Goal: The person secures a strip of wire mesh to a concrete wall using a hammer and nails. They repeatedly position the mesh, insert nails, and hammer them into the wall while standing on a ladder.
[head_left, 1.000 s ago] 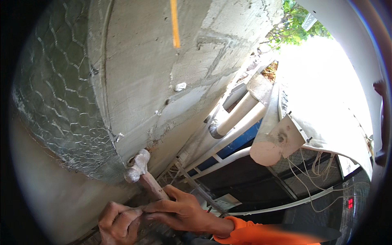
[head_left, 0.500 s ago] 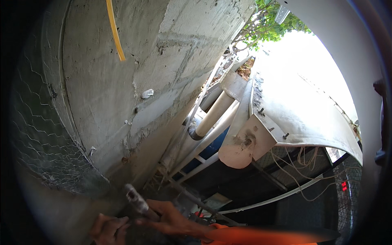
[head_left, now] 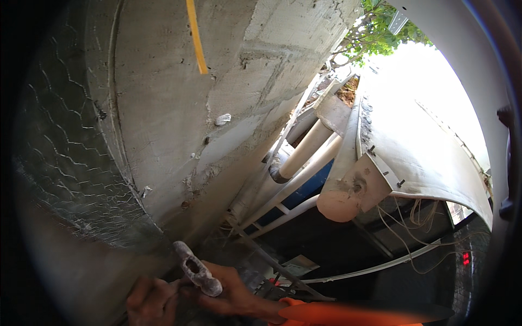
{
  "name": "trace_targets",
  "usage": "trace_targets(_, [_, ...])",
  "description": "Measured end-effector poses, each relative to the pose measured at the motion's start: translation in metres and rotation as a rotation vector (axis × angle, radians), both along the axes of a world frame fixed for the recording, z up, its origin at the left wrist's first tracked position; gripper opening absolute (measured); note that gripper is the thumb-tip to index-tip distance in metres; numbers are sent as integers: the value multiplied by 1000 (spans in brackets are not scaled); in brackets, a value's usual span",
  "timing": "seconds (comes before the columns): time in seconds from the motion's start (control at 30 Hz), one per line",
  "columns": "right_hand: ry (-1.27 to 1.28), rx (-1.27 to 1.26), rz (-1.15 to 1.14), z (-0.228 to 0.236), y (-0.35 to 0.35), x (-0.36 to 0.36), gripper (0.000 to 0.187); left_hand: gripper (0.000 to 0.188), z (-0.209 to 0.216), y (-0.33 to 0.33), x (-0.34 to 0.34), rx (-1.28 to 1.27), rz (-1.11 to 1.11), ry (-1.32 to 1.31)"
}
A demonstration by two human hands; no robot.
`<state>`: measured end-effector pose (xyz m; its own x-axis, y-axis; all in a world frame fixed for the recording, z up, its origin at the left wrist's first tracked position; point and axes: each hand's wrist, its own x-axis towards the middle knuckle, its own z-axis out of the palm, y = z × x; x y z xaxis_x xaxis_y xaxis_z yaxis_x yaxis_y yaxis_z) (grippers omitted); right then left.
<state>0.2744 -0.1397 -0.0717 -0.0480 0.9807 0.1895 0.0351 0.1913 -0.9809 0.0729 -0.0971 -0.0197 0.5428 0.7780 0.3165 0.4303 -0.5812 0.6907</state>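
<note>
A hammer (head_left: 205,279) with a pale, dusty head is in my right hand (head_left: 231,290), whose fingers are closed round its handle. The eye in the hammer's head faces up toward me. Just to its left, my left hand (head_left: 151,302) is closed, close to the hammer head and low by the wall. Whatever its fingers hold is hidden. Wire mesh (head_left: 81,209) covers the dark surface above and left of my left hand. It meets the bare concrete wall (head_left: 163,108) along a raised seam.
A yellow strip (head_left: 197,38) hangs on the wall. To the right are a beige pipe (head_left: 305,148), a metal plate with protruding bolts (head_left: 375,182), and loose cables (head_left: 405,239). An orange sleeve (head_left: 348,312) crosses the lower edge. Foliage (head_left: 370,35) shows at the top.
The hammer head has tipped and swung slightly right and down, so its eye now shows. My left hand stays closed nearby. The whole view has shifted, with the wall and pipes now further right.
</note>
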Motion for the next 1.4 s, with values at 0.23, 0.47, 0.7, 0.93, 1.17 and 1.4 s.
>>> trace_targets(0.23, [135,59,61,45,26,1,28,21,19,19,9,256,100,-56])
trace_targets(0.47, [153,320,-76,75,47,-6,24,35,60,41,-20,523,125,-69])
trace_targets(0.7, [348,710,-340,135,91,-24,21,43,143,79,-48,891,500,-626])
trace_targets(0.93, [439,774,-380,205,112,-59,20,34,208,94,-34,711,306,-568])
trace_targets(1.17, [491,598,-99,242,90,-60,29,39,218,89,-34,466,414,-641])
trace_targets(1.4, [674,630,-48,272,113,-89,28,48,239,87,-41,492,318,-692])
